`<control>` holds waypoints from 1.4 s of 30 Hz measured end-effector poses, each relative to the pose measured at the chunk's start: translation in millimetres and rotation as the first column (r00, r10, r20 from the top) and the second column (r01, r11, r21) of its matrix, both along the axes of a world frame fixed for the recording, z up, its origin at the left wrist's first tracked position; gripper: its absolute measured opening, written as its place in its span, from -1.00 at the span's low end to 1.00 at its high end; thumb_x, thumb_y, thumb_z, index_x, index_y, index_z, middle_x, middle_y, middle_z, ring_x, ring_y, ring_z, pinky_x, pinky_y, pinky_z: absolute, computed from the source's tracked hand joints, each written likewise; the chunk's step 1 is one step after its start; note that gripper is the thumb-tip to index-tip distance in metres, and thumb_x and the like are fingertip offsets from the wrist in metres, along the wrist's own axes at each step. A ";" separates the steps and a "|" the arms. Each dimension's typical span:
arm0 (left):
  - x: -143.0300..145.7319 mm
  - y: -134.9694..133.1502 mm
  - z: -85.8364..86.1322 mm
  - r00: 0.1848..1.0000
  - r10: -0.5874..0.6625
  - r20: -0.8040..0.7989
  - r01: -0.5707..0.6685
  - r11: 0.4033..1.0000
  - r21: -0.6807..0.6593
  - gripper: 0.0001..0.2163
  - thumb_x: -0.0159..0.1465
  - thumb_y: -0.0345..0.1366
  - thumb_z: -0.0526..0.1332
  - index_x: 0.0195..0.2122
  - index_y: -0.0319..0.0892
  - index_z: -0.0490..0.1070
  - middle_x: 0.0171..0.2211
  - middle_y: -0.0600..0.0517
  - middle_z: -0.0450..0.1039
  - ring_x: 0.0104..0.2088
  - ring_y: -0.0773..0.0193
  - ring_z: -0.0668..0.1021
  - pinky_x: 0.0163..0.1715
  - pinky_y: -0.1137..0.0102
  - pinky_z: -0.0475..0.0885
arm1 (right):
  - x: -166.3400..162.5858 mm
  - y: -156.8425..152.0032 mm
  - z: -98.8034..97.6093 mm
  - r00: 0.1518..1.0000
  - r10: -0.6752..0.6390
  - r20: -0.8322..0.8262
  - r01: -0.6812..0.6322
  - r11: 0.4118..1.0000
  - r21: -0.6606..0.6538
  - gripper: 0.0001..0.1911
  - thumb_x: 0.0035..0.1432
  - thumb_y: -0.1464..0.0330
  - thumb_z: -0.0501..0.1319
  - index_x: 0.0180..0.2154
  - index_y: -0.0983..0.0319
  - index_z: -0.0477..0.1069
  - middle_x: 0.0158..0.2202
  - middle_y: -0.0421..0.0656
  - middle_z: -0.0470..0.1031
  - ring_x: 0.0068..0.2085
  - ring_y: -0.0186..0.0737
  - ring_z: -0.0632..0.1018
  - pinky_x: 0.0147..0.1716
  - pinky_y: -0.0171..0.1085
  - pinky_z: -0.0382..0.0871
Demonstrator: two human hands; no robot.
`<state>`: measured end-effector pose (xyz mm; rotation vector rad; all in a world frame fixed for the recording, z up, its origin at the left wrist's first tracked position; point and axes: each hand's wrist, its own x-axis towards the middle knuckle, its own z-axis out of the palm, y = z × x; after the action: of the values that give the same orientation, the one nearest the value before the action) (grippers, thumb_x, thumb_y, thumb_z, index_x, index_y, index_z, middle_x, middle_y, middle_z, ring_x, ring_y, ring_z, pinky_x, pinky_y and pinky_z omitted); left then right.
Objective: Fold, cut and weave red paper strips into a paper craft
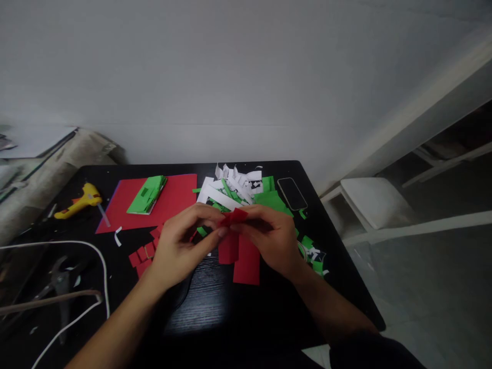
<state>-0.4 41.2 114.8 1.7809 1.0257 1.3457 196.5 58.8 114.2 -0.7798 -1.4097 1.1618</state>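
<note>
Between my two hands, over the middle of the black table, is a red paper piece [228,248] with its upper end folded. My left hand [183,242] pinches it from the left, thumb and fingertips at the fold. From the other side my right hand [271,236] grips the same end, its fingers partly hidden behind the paper. A flat red paper strip [246,264] hangs or lies just below my right hand; whether it is joined to the held piece I cannot tell. Small folded red paper pieces [143,254] lie beside my left wrist.
White paper scraps [240,179] and green paper [271,197] pile up behind my hands, near a phone [292,193]. Leftward are red sheets [177,192], a green folded paper stack [146,195], a yellow glue gun [82,200], pliers [61,282] and a white cable [102,261].
</note>
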 end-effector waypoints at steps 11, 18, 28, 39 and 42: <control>9.4 -2.5 -7.7 0.982 0.186 0.028 -0.184 0.981 -0.061 -0.94 0.32 -0.34 0.40 -0.19 -0.06 0.59 -0.29 0.13 0.61 -0.33 0.41 0.61 -0.27 0.51 0.52 | -3.7 -0.2 -4.2 0.998 -0.062 0.023 0.063 0.997 -0.043 -0.86 0.14 0.40 0.48 -0.24 0.10 0.63 -0.30 -0.25 0.70 -0.27 -0.28 0.72 -0.23 -0.32 0.66; 14.7 -4.4 -9.3 0.972 0.219 0.087 -0.212 0.973 -0.088 -0.94 0.34 -0.33 0.38 -0.18 -0.06 0.61 -0.29 0.12 0.64 -0.35 0.41 0.60 -0.29 0.53 0.52 | -3.9 -3.5 -2.9 0.998 -0.061 0.020 0.062 0.996 -0.068 -0.90 0.18 0.36 0.44 -0.24 0.13 0.58 -0.32 -0.23 0.68 -0.31 -0.27 0.70 -0.31 -0.29 0.64; 20.2 -2.9 -6.8 0.959 0.213 0.187 -0.197 0.975 -0.100 -0.79 0.31 -0.37 0.39 -0.05 -0.11 0.48 -0.41 0.12 0.55 -0.45 0.42 0.53 -0.41 0.53 0.45 | -5.7 -4.6 -1.2 0.990 -0.125 0.063 0.126 0.992 -0.017 -0.86 0.19 0.39 0.40 -0.32 0.13 0.45 -0.39 -0.28 0.56 -0.37 -0.32 0.60 -0.37 -0.33 0.57; 13.1 -3.3 -0.7 0.977 0.192 0.097 -0.177 0.973 -0.147 -0.89 0.32 -0.29 0.38 -0.14 -0.12 0.61 -0.27 0.03 0.65 -0.32 0.31 0.65 -0.29 0.44 0.58 | 1.9 -3.4 0.8 0.994 0.045 0.102 -0.051 0.997 0.059 -0.77 0.25 0.47 0.33 -0.07 0.12 0.60 -0.12 -0.16 0.67 -0.11 -0.21 0.69 -0.05 -0.20 0.64; 12.1 -2.9 5.6 0.985 0.121 0.119 -0.100 0.981 -0.167 -0.79 0.26 -0.33 0.44 -0.07 -0.12 0.61 -0.25 0.02 0.67 -0.34 0.32 0.65 -0.28 0.43 0.61 | 2.1 -3.2 2.8 0.996 0.042 0.080 -0.045 0.999 0.031 -0.75 0.21 0.46 0.38 -0.07 0.14 0.60 -0.10 -0.14 0.68 -0.09 -0.19 0.71 -0.04 -0.18 0.67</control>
<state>11.7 38.3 120.4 1.5183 1.1424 1.3849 198.6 55.6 117.0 -0.7827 -1.5139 1.1488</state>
